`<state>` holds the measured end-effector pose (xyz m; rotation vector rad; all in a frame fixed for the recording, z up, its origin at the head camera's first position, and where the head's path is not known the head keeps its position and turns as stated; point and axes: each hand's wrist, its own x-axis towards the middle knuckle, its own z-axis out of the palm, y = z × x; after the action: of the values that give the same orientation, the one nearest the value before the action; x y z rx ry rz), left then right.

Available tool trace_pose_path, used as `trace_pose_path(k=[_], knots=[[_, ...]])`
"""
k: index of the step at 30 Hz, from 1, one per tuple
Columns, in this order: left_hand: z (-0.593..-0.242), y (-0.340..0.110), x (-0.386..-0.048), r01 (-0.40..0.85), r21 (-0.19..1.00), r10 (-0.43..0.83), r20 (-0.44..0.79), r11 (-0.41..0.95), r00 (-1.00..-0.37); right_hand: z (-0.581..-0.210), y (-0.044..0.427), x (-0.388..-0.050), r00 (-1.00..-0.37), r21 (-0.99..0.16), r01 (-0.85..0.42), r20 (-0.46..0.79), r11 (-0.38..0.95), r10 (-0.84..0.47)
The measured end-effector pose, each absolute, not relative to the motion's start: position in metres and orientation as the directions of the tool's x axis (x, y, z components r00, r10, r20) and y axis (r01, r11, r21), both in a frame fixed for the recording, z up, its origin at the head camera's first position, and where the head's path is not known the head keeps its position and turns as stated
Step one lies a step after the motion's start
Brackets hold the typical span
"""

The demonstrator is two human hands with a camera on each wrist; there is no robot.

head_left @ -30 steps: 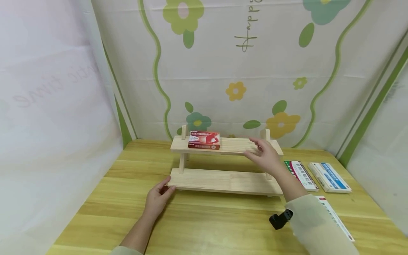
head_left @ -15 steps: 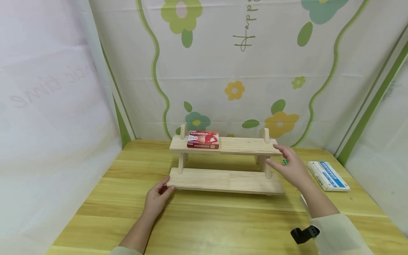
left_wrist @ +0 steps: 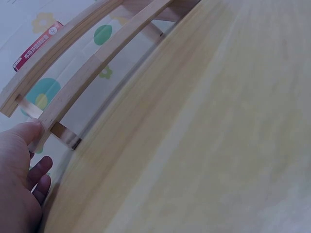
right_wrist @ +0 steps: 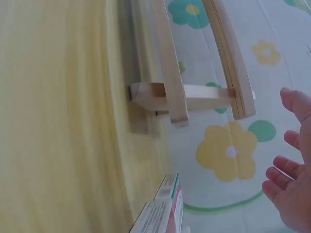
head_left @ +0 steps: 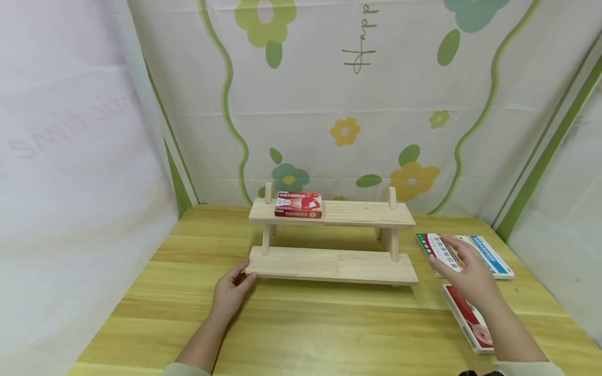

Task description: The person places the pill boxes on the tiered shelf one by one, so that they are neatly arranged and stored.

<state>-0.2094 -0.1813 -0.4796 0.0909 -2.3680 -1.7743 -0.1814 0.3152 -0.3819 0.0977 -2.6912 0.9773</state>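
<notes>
A two-tier wooden display shelf [head_left: 329,262] stands on the table. My left hand [head_left: 229,295] holds the left end of its lower board, the thumb [left_wrist: 29,130] on the front edge in the left wrist view. A red medicine box [head_left: 298,205] lies on the upper board, towards the left. To the right of the shelf, my right hand [head_left: 472,277] is held over the medicine boxes with thumb and fingers apart, holding nothing. Closest to its fingertips is a white box with a green end [head_left: 441,251]. Beside that lies a blue and white box [head_left: 489,256], partly hidden by the hand.
A red and white box [head_left: 463,316] lies nearer me, partly under my right forearm. The wood-grain table [head_left: 329,329] extends in front of the shelf. Flower-printed cloth [head_left: 301,104] hangs behind and at both sides.
My right hand has moved from the upper board rightwards and down to above the boxes. The left hand stays at the shelf's end. The red box on the shelf has not moved.
</notes>
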Motion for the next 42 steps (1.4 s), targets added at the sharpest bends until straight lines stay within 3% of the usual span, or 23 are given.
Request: trace_pose_path(k=[10, 22, 32, 42], knots=[[-0.479, -0.182, -0.210, 0.056, 0.954, -0.163, 0.108, 0.294, -0.981, -0.408, 0.342, -0.156, -0.970, -0.569, -0.029, 0.214, 0.822, 0.113], [-0.480, -0.183, -0.210, 0.046, 0.956, -0.160, 0.096, 0.291, -0.982, -0.429, 0.364, -0.134, -0.983, -0.583, 0.113, 0.050, 0.805, 0.175], [-0.478, -0.182, -0.209, 0.044, 0.956, -0.158, 0.093, 0.289, -0.983, -0.445, 0.376, -0.130, -0.982, -0.434, 0.188, -0.089, 0.881, 0.166], [-0.479, -0.182, -0.210, 0.039, 0.954, -0.160, 0.091, 0.297, -0.983, -0.457, 0.381, -0.132, -0.964, -0.383, 0.250, -0.189, 0.889, 0.190]])
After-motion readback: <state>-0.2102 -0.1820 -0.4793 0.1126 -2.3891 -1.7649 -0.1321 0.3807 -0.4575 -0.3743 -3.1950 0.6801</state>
